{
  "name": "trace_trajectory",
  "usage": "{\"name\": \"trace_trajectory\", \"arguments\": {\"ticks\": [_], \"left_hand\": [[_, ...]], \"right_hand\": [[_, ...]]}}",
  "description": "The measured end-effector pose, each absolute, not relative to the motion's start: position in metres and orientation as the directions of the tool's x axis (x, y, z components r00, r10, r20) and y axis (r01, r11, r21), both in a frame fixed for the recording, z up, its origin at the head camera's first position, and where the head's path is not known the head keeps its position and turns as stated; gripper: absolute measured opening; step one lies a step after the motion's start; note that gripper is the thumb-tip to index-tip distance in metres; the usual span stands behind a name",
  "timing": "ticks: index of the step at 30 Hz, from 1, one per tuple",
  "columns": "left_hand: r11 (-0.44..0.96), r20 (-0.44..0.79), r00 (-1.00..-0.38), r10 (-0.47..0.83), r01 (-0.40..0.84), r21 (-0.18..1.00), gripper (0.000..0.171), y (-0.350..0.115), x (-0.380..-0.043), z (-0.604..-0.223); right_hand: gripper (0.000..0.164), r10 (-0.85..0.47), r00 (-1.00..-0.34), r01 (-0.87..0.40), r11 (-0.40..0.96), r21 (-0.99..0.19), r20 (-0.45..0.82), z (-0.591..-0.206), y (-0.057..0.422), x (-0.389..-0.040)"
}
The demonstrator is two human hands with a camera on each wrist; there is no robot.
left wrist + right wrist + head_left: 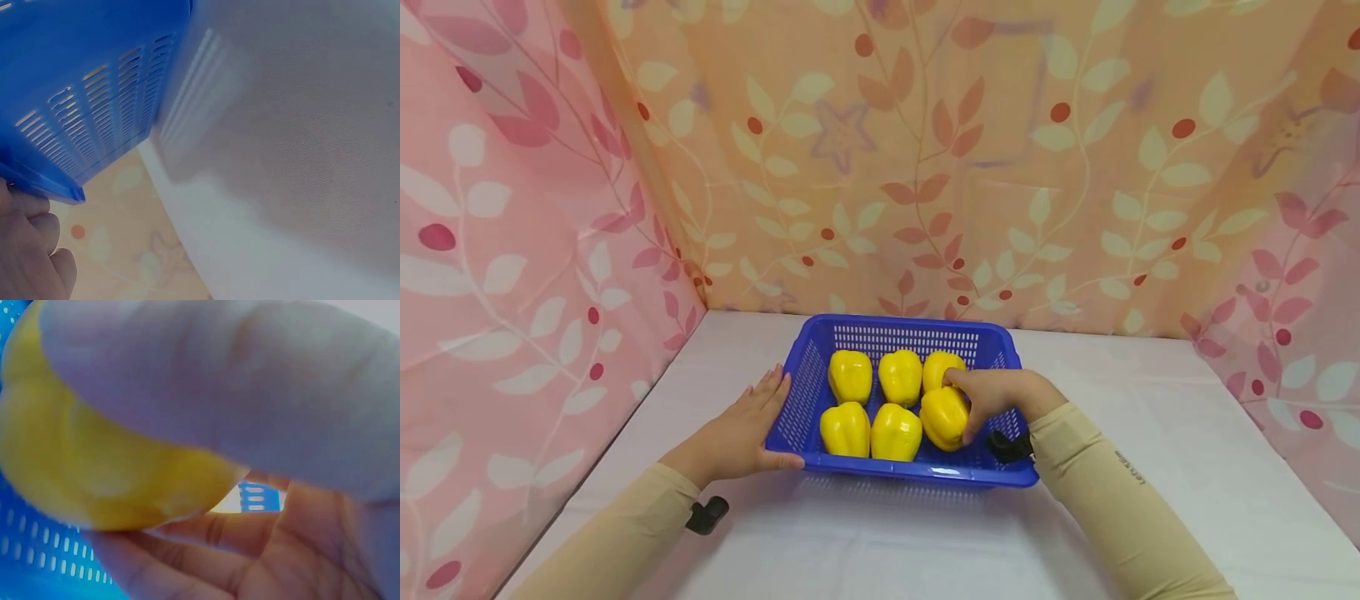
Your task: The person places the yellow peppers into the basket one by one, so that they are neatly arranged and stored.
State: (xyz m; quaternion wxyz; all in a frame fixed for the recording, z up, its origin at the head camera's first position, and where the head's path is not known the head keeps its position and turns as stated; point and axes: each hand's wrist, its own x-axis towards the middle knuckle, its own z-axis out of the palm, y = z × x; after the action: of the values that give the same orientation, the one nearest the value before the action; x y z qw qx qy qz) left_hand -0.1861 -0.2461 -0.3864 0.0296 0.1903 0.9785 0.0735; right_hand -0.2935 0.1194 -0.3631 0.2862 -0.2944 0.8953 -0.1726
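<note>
A blue plastic basket (811,373) stands on the white table and holds several yellow bell peppers. My right hand (992,398) reaches into the basket's right side and grips the front right pepper (943,417), fingers curled round it. The right wrist view shows that pepper (94,462) filling the frame between thumb and fingers. My left hand (752,421) lies flat against the basket's left wall with the thumb at the front corner. In the left wrist view the basket's slotted wall (94,94) sits just above my fingers (31,250).
A white tablecloth (1150,467) covers the table. Curtains printed with leaves, pink (512,250) on the left and orange (962,150) at the back, close it in. Bare cloth lies in front of the basket and to its right.
</note>
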Motion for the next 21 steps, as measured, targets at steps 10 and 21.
{"name": "trace_trajectory", "arguments": {"ticks": [10, 21], "left_hand": [[0.919, -0.032, -0.927, 0.373, 0.365, 0.146, 0.122, -0.247, -0.188, -0.388], [0.919, -0.034, -0.927, 0.374, 0.366, 0.146, 0.122, -0.247, -0.189, -0.389]], "right_hand": [[0.072, -0.557, -0.671, -0.364, 0.822, -0.437, -0.489, -0.372, 0.117, -0.296], [0.086, -0.555, -0.659, -0.355, 0.825, -0.440, -0.508, -0.375, 0.117, -0.297]]}}
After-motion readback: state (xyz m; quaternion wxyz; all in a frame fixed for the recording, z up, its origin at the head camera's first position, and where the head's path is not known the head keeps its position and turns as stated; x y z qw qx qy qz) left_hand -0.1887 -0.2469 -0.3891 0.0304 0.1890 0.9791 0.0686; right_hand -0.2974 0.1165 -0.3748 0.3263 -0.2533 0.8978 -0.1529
